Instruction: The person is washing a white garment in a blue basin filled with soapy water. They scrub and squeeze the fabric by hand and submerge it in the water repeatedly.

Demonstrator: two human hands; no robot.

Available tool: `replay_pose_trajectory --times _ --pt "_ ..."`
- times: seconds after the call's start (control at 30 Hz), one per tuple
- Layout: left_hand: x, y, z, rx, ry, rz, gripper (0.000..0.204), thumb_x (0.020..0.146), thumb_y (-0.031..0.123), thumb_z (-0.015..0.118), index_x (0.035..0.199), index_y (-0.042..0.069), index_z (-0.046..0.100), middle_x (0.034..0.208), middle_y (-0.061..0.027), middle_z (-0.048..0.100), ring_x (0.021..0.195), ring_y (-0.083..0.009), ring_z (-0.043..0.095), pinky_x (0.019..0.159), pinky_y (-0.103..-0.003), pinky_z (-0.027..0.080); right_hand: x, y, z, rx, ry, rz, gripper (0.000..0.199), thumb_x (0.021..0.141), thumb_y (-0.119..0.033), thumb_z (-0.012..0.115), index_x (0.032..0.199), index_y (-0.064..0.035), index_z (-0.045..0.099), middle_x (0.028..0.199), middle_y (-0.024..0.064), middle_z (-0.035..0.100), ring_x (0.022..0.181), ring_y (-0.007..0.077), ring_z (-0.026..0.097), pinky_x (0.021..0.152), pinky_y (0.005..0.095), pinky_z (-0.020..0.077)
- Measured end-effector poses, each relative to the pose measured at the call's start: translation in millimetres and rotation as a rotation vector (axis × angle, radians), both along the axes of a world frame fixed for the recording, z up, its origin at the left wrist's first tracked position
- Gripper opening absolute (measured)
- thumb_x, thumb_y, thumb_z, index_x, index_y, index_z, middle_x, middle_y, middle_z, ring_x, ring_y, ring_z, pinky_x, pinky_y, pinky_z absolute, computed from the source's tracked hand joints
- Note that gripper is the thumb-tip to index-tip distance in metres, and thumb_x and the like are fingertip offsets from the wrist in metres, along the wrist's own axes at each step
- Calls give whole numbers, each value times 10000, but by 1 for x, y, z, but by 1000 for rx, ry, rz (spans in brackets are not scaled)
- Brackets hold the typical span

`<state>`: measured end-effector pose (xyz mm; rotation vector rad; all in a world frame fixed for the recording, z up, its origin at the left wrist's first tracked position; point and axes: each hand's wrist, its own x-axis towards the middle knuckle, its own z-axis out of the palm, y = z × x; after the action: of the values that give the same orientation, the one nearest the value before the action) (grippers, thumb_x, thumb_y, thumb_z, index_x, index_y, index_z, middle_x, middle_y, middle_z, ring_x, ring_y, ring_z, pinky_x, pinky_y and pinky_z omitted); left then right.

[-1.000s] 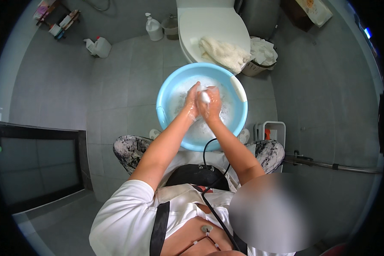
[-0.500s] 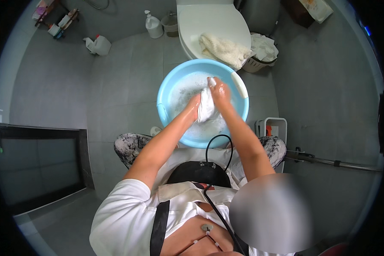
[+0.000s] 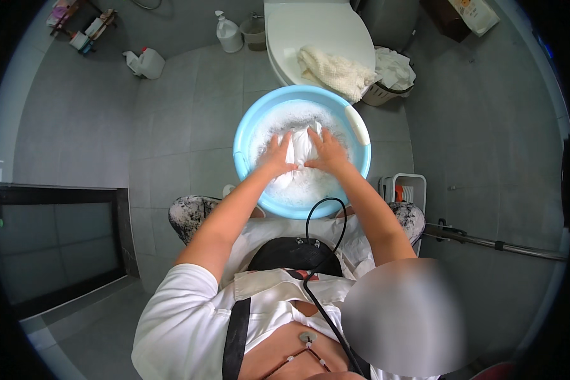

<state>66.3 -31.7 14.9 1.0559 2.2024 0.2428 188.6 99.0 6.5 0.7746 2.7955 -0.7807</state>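
A light blue basin (image 3: 243, 158) on the floor holds sudsy water with a white cloth (image 3: 303, 147) in it. My left hand (image 3: 277, 156) lies on the cloth's left side, fingers spread and pointing away from me. On its right side rests my right hand (image 3: 328, 152), also with the fingers apart. Both palms face down, and neither hand grips the cloth. Foam surrounds the cloth and hides its lower part.
Beyond the basin is a white toilet (image 3: 323, 28) with a cream towel (image 3: 335, 71) over its lid. A laundry basket (image 3: 384, 95) stands at its right, a pump bottle (image 3: 228, 35) at its left. A black cable (image 3: 308, 221) loops near the basin's front rim.
My hands held the bunched cloth above the water, right hand closed. The cloth is now down in the suds, and both hands have spread over it. The foam looks thicker.
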Motion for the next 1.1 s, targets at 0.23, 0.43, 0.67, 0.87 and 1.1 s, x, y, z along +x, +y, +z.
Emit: replay_pose_trajectory --times 0.23,0.43,0.67,0.87,1.1 --pt "-12 7 -78 52 -21 -113 467 680 251 631 1101 95 501 1119 -180 487 1044 -284 481 863 -372 393 -6 -3 -97 172 -175 32 535 734 -332 577 1195 -102 433 1170 171 445 981 313 511 810 379 431" --pt "-33 8 -40 -34 156 -197 430 652 124 630 1055 30 515 1039 -196 528 987 -293 514 844 -353 404 -26 21 21 57 -148 115 373 709 -231 615 1031 -52 558 1026 123 551 909 266 547 790 320 439" --pt "-44 9 2 434 -835 380 447 650 107 645 1071 33 512 990 -109 564 938 -234 534 844 -319 406 -4 37 38 -1364 561 -498 454 693 -138 664 1093 -76 460 981 50 539 908 162 527 792 312 435" --pt "-24 12 -10 712 -1451 1097 359 736 207 582 1046 37 522 1011 -92 566 937 -233 536 850 -355 409 -11 22 7 -1310 659 -839 430 752 -224 625 1120 -86 452 1048 71 515 966 178 497 811 318 409" --pt "-6 34 21 732 -1470 1109 323 820 318 497 1035 78 527 983 -95 568 888 -235 553 784 -382 443 -18 -40 55 -372 850 -467 561 633 -183 701 1142 -92 482 1018 136 525 962 253 502 818 328 404"
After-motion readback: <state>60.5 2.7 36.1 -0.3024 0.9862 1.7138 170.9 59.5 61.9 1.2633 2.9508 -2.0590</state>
